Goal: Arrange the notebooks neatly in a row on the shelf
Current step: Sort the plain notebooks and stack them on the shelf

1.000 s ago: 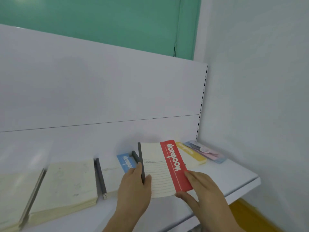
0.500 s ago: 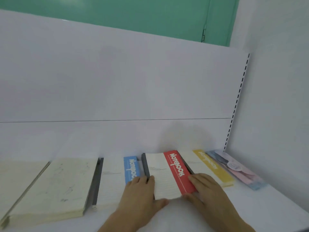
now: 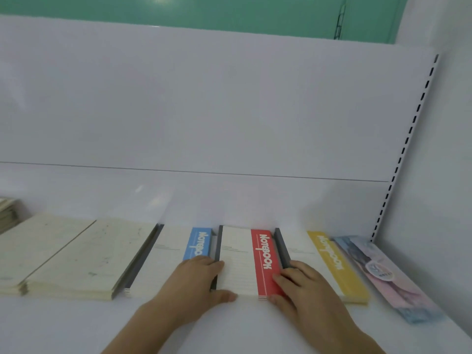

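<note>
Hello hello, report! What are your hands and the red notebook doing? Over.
Left hand and right hand both flat, open, bracketing the red-striped notebook. It lies flat on the white shelf, between blue-striped and yellow-striped notebooks. Nothing blocking.

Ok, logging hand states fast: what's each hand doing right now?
Left hand: open, fingers resting on the red notebook, thumb at its front edge.
Right hand: open, fingers pressing its red right edge.
</note>
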The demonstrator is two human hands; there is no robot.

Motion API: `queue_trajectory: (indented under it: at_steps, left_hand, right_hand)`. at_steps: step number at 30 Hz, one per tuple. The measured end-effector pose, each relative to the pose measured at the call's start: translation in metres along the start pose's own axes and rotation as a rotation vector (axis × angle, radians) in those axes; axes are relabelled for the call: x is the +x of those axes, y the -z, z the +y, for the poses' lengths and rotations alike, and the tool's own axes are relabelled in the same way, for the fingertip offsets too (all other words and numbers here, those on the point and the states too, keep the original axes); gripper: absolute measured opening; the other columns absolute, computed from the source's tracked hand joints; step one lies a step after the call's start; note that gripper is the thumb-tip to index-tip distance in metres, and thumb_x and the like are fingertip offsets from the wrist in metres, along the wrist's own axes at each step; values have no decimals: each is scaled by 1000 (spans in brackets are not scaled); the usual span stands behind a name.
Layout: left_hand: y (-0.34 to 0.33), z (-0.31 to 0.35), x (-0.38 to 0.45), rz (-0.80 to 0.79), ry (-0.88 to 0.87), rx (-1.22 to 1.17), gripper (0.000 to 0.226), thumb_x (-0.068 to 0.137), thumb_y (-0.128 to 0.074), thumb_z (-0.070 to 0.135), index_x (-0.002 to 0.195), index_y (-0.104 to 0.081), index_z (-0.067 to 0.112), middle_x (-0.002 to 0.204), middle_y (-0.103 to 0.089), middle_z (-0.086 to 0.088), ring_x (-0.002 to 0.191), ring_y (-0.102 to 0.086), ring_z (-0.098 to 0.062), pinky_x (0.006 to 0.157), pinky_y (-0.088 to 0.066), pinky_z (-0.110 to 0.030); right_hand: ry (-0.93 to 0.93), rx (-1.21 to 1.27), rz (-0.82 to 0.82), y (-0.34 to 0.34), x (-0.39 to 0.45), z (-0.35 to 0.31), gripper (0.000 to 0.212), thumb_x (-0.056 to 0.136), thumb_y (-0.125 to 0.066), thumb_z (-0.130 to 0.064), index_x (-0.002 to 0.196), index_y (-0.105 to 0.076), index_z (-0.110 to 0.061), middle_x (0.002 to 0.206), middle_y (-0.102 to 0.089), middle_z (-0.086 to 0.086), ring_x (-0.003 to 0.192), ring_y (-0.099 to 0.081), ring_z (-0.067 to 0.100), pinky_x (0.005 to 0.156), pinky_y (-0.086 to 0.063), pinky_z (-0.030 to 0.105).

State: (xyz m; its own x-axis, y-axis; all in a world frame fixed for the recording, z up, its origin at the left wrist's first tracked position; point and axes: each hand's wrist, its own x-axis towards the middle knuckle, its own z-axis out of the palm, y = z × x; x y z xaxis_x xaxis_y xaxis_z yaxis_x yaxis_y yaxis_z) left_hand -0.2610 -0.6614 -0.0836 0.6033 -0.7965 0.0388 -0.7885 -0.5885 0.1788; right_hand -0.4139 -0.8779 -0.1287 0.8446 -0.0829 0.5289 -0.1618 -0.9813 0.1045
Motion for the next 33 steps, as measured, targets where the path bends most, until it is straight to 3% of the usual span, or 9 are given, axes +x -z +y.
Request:
queue_trajectory:
  at_steps: [5,9,13,16,19,23,26,29,33]
  left_hand:
    - [5,-1,5,-22,-4,87,95,64,-27,92,127,-55,27,114,-59,10,108,-52,-10,96,-42,-27]
    - [6,2,6,-35,2,117,70,80,-44,82,123,-55,28,105,-58,11,98,-48,-9,87,-38,-25]
    - [11,7,6,-81,38,112,64,84,-48,77,124,-54,27,106,-57,9,98,-49,-11,89,-40,-26]
    - [10,9,5,-79,33,129,66,87,-46,75,129,-51,25,112,-59,7,106,-49,-13,97,-38,-28]
    - [3,12,2,-37,12,196,71,91,-39,72,142,-43,23,132,-55,6,129,-41,-16,113,-28,-33]
    - [-3,18,-4,48,54,223,69,94,-40,67,147,-38,24,153,-34,2,148,-15,-20,122,-17,-38]
    - [0,22,-12,119,104,165,72,93,-40,69,151,-30,26,162,-16,0,153,0,-21,124,-11,-39]
    - [4,21,-25,213,146,115,73,93,-35,71,152,-28,28,164,-15,2,153,-3,-19,123,-11,-37]
    - [6,5,-55,293,154,134,89,82,-4,79,152,-29,30,163,-21,5,152,-8,-17,124,-10,-35]
  right_hand:
    - [5,7,14,-2,3,1,59,92,-30,-61,103,-75,-24,100,-71,-10,106,-64,17,85,-57,34]
    - [13,17,-40,-1,6,1,55,85,-34,-60,100,-75,-25,98,-69,-13,105,-63,12,84,-57,29]
    - [19,18,-43,2,8,1,55,84,-34,-59,98,-76,-26,95,-69,-15,102,-64,10,83,-54,24]
    - [2,11,-46,-1,6,0,55,84,-35,-59,99,-75,-24,95,-69,-14,104,-64,11,83,-56,26]
    - [-22,31,-77,-4,5,0,53,86,-36,-58,103,-73,-23,101,-67,-11,110,-60,14,83,-58,31]
    - [-44,79,-101,3,2,-1,50,89,-39,-59,111,-67,-25,112,-58,-9,115,-55,15,85,-56,32]
    - [-68,65,-127,8,2,-5,59,93,-29,-63,127,-59,-26,135,-52,-6,130,-46,19,98,-51,37]
    - [-83,62,-126,15,9,-17,66,95,-22,-65,130,-58,-24,143,-50,0,137,-41,21,105,-43,38]
    - [-94,99,-108,28,18,-47,63,93,-29,-63,128,-62,-21,140,-53,4,135,-43,24,105,-41,41]
